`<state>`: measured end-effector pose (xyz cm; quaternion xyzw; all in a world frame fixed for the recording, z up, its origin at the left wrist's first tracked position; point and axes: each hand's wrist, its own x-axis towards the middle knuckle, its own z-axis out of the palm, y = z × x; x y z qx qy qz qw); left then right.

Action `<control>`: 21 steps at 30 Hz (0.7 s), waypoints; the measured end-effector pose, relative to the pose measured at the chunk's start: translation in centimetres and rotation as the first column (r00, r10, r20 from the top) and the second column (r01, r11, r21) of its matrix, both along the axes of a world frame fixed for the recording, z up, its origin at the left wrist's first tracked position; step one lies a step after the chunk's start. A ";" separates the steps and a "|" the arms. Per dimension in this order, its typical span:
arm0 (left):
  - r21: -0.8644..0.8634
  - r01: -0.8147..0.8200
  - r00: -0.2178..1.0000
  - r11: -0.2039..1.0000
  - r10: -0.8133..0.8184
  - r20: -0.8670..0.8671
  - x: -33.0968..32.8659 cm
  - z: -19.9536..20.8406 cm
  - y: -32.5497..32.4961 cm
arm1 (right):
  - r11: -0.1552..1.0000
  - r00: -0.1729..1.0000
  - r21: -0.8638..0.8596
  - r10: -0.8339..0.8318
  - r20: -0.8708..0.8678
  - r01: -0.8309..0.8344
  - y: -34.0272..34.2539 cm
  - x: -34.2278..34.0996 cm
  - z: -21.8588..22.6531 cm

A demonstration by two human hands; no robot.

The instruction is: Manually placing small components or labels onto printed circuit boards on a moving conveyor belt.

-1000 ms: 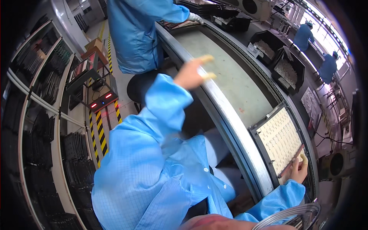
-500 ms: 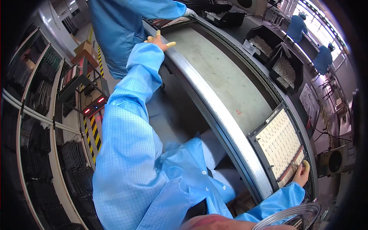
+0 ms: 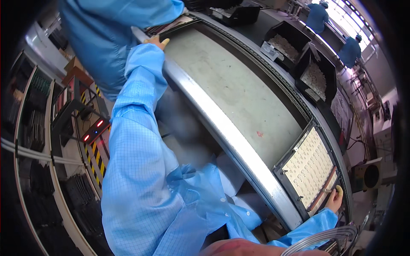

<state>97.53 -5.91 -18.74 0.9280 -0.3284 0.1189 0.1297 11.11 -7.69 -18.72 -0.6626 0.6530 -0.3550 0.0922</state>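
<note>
My left arm reaches across the work line to the far end. There my left hand (image 3: 157,41) is at the near corner of a far black-framed tray (image 3: 181,26), its fingers bent round the edge and partly hidden. At the near right lies another black-framed tray (image 3: 282,182) with a cream plate (image 3: 311,164) carrying rows of small marks or parts. A dark red bar (image 3: 323,187) crosses its right end. Beside that bar my right hand (image 3: 335,199) is closed at the tray's edge, thumb and finger at a small greyish piece too small to name.
A worn grey-green surface (image 3: 239,94) stretches between the trays, bordered by a silver rail (image 3: 205,109). Beyond the line stand black bins (image 3: 314,77) of small pale parts. A co-worker in blue (image 3: 100,38) stands at the far left. Racks of dark boards (image 3: 34,141) line the left.
My left hand has gone from spread fingers on the rail to bent fingers at the far tray's corner. The whole view has shifted slightly. My right hand stays at the near tray.
</note>
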 end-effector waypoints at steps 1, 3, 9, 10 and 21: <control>0.053 0.027 0.998 0.998 -0.024 -0.049 1.1 0.0 -0.4 | 1.000 1.000 0.002 -0.016 0.006 0.016 -0.4 -0.3 -0.3; 0.047 0.013 0.998 0.999 -0.016 0.066 2.6 -1.9 -1.2 | 0.998 0.999 -0.040 0.041 0.030 -0.039 -0.8 -0.5 -0.5; 0.271 -0.076 0.997 0.960 0.074 0.019 0.3 2.3 -3.1 | 0.977 0.976 -0.202 -0.026 0.215 0.070 -1.2 -5.6 -0.2; 0.286 -0.113 0.987 0.951 0.075 0.142 -0.3 2.4 -2.7 | 0.976 0.970 -0.200 -0.040 0.238 0.090 -1.4 -6.0 -0.3; 0.207 -0.040 0.999 0.977 0.033 0.038 -0.8 3.5 -3.7 | 0.989 0.978 -0.124 -0.048 0.204 0.075 -1.3 -6.5 -1.3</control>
